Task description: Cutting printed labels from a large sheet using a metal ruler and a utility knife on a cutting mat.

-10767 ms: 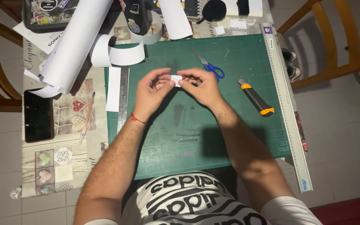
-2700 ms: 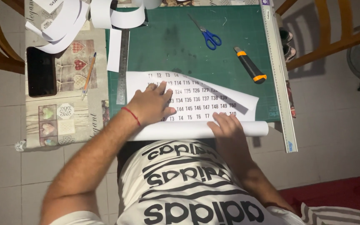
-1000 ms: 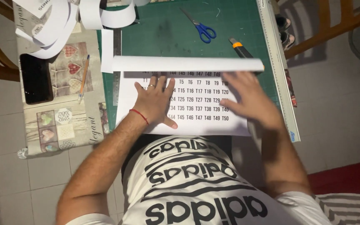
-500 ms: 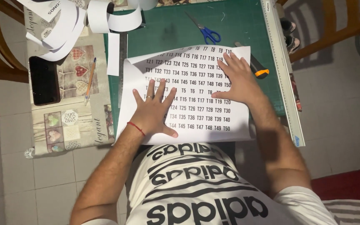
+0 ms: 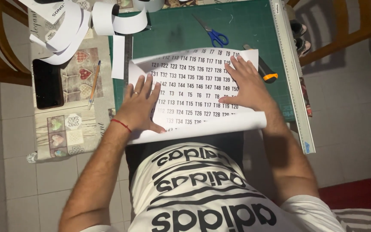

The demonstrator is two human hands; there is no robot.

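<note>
Big white printed sheet (image 5: 194,86) lay face up on green cutting mat (image 5: 237,25), covered w/ rows of small black codes in a grid. Far edge was flat, w/ top right corner near an orange-tipped cutter. Near edge curled up into a loose roll along table edge, closest to the person. Sheet sat slightly skewed vs. mat. Left hand (image 5: 138,105) pressed flat on its left part, fingers spread; right hand (image 5: 245,83) flat on its right part.
</note>
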